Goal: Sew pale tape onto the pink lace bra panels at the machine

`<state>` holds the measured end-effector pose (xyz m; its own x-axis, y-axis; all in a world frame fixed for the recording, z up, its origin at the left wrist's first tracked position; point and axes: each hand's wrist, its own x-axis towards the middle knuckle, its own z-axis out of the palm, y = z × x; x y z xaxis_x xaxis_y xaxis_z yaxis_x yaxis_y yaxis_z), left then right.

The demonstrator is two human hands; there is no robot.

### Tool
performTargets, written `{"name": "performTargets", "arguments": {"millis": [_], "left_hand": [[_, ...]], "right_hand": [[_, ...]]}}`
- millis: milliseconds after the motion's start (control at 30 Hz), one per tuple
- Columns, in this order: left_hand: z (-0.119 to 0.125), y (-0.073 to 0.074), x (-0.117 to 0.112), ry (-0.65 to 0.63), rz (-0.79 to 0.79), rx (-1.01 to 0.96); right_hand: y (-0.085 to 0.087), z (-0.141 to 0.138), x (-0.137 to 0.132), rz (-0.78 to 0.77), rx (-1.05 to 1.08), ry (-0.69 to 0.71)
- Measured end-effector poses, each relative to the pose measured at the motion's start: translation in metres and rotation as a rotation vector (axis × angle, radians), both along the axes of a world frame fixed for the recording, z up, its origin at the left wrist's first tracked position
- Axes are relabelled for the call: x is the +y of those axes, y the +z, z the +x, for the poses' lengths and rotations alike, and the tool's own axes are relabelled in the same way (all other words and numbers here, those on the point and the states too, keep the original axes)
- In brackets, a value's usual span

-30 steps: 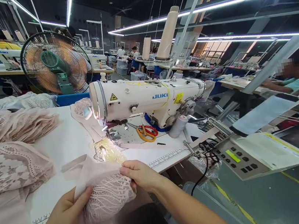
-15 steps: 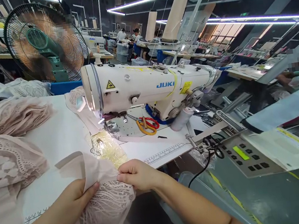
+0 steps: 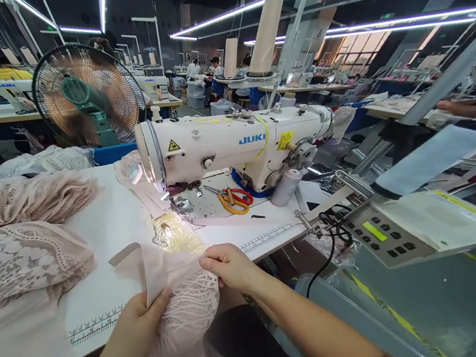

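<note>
A pale pink lace fabric piece [image 3: 189,309] hangs over the front edge of the sewing table between my two hands. My left hand [image 3: 145,318] is closed on its left part, thumb on top and the other fingers beneath the cloth. With thumb and fingers pinched, my right hand [image 3: 228,267] grips its upper right edge. A plain strip of the cloth folds up above my left hand. Just beyond stands a white sewing machine [image 3: 215,143], its needle area apart from the held cloth. Yellowish clear film [image 3: 177,232] lies in front of the needle.
Piled lace pieces [image 3: 23,256] cover the table's left side. Orange- and red-handled scissors [image 3: 232,199] and a thread cone [image 3: 287,187] lie by the machine. A control panel [image 3: 383,235] juts out at right. A fan [image 3: 89,96] stands behind; people sit farther back.
The view has shifted, so the table and machine sit slightly differently in it. Both hands keep hold of the lace fabric, with almost the same grip.
</note>
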<state>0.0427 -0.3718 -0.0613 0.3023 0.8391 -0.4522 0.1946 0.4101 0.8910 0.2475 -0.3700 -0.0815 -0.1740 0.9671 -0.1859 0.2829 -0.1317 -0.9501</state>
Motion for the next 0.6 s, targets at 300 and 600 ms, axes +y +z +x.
{"name": "performTargets", "arguments": {"millis": [300, 600], "left_hand": [[0.013, -0.013, -0.036, 0.289, -0.481, -0.402], [0.015, 0.018, -0.013, 0.241, -0.320, -0.387]], "right_hand": [[-0.003, 0.040, -0.056, 0.295, -0.188, -0.241], [-0.050, -0.023, -0.085, -0.147, 0.807, 0.194]]}}
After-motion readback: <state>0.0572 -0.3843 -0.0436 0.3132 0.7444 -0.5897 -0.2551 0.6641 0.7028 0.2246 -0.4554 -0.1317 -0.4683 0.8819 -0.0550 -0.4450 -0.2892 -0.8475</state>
